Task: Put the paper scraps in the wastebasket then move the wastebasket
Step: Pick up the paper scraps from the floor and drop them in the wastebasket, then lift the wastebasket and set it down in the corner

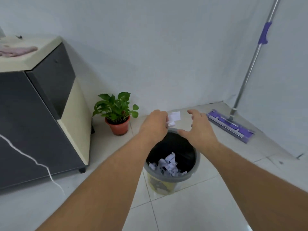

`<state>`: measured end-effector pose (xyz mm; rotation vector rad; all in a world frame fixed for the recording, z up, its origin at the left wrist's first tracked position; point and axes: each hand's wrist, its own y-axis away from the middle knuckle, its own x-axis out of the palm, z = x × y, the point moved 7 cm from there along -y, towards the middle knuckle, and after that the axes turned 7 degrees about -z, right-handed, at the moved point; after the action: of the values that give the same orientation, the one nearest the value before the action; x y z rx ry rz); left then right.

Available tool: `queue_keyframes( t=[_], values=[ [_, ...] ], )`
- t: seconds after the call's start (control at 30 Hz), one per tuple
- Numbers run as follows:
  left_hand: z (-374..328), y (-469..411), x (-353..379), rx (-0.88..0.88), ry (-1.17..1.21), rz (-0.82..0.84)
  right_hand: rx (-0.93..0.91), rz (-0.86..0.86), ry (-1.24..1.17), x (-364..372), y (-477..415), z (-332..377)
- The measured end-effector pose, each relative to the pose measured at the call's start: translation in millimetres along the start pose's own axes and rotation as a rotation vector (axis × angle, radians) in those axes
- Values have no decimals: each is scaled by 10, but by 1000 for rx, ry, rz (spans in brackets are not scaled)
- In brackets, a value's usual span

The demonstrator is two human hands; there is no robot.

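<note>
A round wastebasket (193, 170) with a grey rim, black lining and yellow body stands on the tiled floor at centre. Several crumpled white paper scraps (167, 164) lie inside it. My left hand (155, 125) is above the basket's far rim, shut on a white paper scrap (173, 118) that sticks out to the right of the fingers. My right hand (200, 129) hovers beside it over the far right rim, fingers spread, holding nothing.
A potted green plant (117, 112) in a terracotta pot stands left of the basket by the wall. A dark cabinet (38, 124) fills the left, with a pink cloth (16, 51) on top. A purple flat mop (230, 125) leans in the right corner.
</note>
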<state>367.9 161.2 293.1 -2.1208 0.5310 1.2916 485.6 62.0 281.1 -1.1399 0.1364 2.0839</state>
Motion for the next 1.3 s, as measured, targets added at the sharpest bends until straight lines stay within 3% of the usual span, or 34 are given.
queue_keyframes(
  t=[0.23, 0.63, 0.9, 1.03, 1.3],
  values=[
    [129, 161, 565, 23, 34, 233, 50, 30, 9, 207, 138, -390],
    [1449, 636, 668, -378, 26, 144, 115, 64, 35, 568, 240, -783],
    [1471, 667, 794, -397, 56, 137, 142, 23, 77, 646, 274, -930],
    [1407, 689, 990, -466, 96, 169, 270, 51, 161, 683, 278, -1198],
    [1288, 752, 1363, -541, 155, 200, 434, 149, 91, 925, 428, -1539]
  ],
)
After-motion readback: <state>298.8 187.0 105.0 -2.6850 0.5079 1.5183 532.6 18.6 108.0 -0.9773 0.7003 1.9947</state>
